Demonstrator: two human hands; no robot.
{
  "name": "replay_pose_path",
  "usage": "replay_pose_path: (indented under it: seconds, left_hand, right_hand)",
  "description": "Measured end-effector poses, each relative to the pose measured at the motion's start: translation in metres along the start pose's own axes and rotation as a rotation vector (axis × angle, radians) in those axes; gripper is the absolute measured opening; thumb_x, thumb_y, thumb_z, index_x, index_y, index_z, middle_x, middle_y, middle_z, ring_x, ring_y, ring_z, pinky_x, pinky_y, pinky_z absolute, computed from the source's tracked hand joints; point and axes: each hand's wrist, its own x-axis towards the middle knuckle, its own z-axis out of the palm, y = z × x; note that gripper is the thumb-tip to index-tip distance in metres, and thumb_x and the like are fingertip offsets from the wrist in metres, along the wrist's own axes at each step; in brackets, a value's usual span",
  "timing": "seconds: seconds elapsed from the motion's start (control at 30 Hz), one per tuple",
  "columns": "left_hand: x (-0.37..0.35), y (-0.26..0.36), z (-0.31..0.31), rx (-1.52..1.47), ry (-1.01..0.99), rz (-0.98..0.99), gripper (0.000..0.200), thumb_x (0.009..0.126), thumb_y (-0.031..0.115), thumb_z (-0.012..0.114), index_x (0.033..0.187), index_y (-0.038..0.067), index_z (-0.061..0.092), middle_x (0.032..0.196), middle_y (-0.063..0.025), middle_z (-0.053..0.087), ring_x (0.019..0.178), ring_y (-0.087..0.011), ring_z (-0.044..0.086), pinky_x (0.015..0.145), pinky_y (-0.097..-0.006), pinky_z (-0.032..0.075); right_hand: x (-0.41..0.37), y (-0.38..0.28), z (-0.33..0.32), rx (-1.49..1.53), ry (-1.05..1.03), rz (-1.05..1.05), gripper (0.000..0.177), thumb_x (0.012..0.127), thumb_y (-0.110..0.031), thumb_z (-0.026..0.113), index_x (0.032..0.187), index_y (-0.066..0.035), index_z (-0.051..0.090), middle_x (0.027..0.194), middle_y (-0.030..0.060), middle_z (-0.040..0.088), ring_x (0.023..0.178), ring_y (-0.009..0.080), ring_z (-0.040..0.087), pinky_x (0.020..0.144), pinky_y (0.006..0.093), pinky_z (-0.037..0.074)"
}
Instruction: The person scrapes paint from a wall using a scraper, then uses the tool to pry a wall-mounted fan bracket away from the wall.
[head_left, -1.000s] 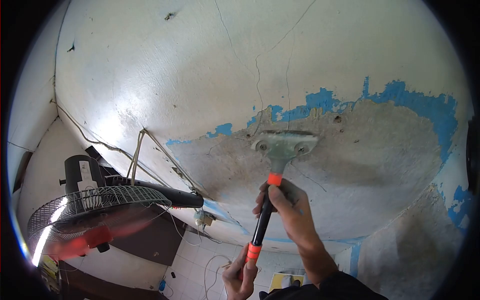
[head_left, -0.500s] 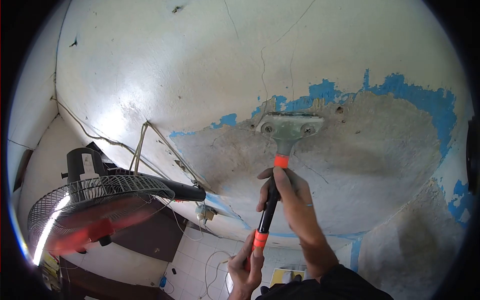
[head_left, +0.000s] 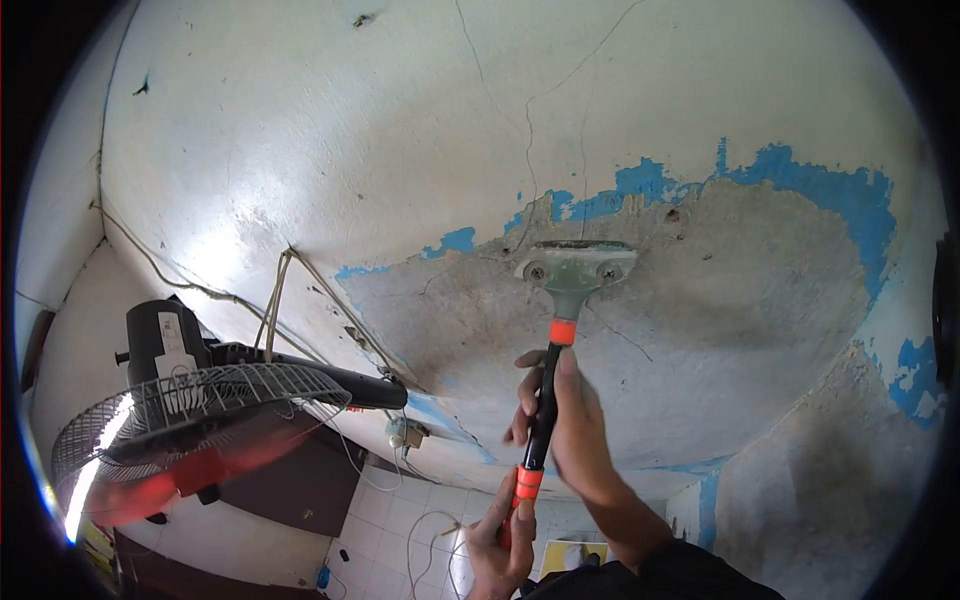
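A long-handled scraper with a wide, grey-green, two-screw head and a black handle with orange bands reaches up to the wall. My right hand is wrapped around the black shaft below the upper orange band. Lower down, my left hand grips the orange end of the handle. The blade overlaps a bare grey patch of the wall, just below a ragged strip of blue paint. Above that strip, the cracked pale paint still covers the surface.
On the left, a black fan with a wire cage and red blades sticks out close to the wall. Loose cables hang beside its arm. Below are white floor tiles and a yellow-edged platform near my feet.
The scraper head has come slightly down, away from the blue paint edge, and both hands have moved down with it. Their grips look the same. The view has shifted a little.
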Motion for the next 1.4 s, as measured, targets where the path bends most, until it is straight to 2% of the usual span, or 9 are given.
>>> replay_pose_path:
  seconds: [0.17,0.33,0.5,0.53,0.83,0.87,0.97,1.07,1.4]
  left_hand:
    - [0.007,-0.001,0.006,-0.043,0.001,0.049,0.044,0.101,0.018,0.047,0.134,-0.01,0.049,0.06,-0.0002,0.054,0.053,-0.0049,0.049,0.049,-0.0203,0.037]
    - [0.004,-0.018,-0.001,-0.197,-0.138,-0.072,0.046,0.101,0.017,0.049,0.141,-0.006,0.044,0.066,-0.0034,0.06,0.058,-0.0047,0.053,0.052,-0.0197,0.041]
    - [0.013,-0.011,0.004,-0.162,-0.159,0.004,0.051,0.103,0.025,0.044,0.142,-0.008,0.039,0.058,-0.0009,0.052,0.05,-0.0032,0.044,0.045,-0.0196,0.032]
    - [0.015,-0.005,0.002,-0.184,-0.153,-0.012,0.047,0.101,0.015,0.049,0.143,-0.005,0.041,0.066,-0.0024,0.059,0.059,-0.0036,0.052,0.052,-0.0195,0.04]
    - [0.018,-0.009,-0.005,-0.137,-0.209,-0.011,0.049,0.098,0.008,0.051,0.143,-0.009,0.038,0.065,-0.0007,0.056,0.062,-0.0028,0.051,0.054,-0.019,0.04]
    - [0.016,-0.004,-0.003,-0.11,-0.188,0.059,0.052,0.103,0.021,0.044,0.142,-0.012,0.036,0.058,0.0012,0.048,0.051,-0.0031,0.043,0.047,-0.02,0.032]
    - [0.016,-0.004,-0.004,-0.126,-0.22,0.04,0.053,0.103,0.02,0.044,0.143,-0.012,0.033,0.059,0.0007,0.048,0.053,-0.0035,0.045,0.048,-0.0201,0.034]
    - [0.006,-0.006,-0.005,-0.231,-0.266,-0.042,0.05,0.098,0.006,0.05,0.144,-0.01,0.035,0.064,-0.0001,0.055,0.06,-0.0025,0.05,0.053,-0.0184,0.039]
    - [0.002,-0.006,0.014,-0.249,-0.315,0.005,0.051,0.105,0.019,0.039,0.146,-0.009,0.028,0.062,0.0001,0.046,0.052,-0.0039,0.043,0.047,-0.0198,0.034]
  right_hand:
    - [-0.018,0.004,0.018,0.016,0.04,-0.051,0.053,0.104,-0.049,0.03,0.129,-0.003,0.036,0.081,0.003,0.044,0.045,0.0094,0.04,0.041,0.0276,0.043]
    - [-0.022,0.023,0.012,0.015,0.054,-0.002,0.047,0.106,-0.044,0.029,0.128,-0.004,0.037,0.063,-0.0007,0.035,0.041,0.0064,0.033,0.037,0.0227,0.033]
    - [-0.013,0.006,0.016,-0.046,0.039,-0.006,0.045,0.106,-0.045,0.03,0.124,-0.005,0.04,0.06,-0.0025,0.033,0.04,0.0056,0.031,0.037,0.023,0.033]
    - [-0.011,0.002,0.019,-0.06,0.038,-0.006,0.045,0.106,-0.044,0.03,0.123,-0.005,0.041,0.059,-0.0028,0.033,0.04,0.0054,0.03,0.037,0.023,0.033]
    - [-0.01,0.002,0.022,-0.118,0.092,-0.051,0.045,0.106,-0.045,0.031,0.12,-0.003,0.043,0.056,-0.004,0.032,0.038,0.0052,0.029,0.035,0.023,0.031]
    - [-0.01,0.003,0.022,-0.103,0.089,-0.044,0.045,0.106,-0.045,0.031,0.119,-0.003,0.043,0.055,-0.0041,0.032,0.038,0.0051,0.029,0.035,0.023,0.031]
    - [-0.013,0.004,0.021,-0.084,0.089,-0.03,0.046,0.106,-0.045,0.032,0.117,-0.002,0.043,0.054,-0.0043,0.032,0.037,0.005,0.029,0.034,0.023,0.031]
    - [-0.016,0.004,0.018,-0.097,0.091,-0.019,0.046,0.105,-0.045,0.032,0.115,-0.002,0.044,0.054,-0.0045,0.031,0.037,0.0048,0.029,0.034,0.0226,0.031]
    - [-0.017,-0.003,0.005,-0.173,0.095,-0.019,0.045,0.105,-0.044,0.035,0.108,-0.001,0.046,0.052,-0.0043,0.031,0.034,0.0047,0.028,0.032,0.0226,0.029]
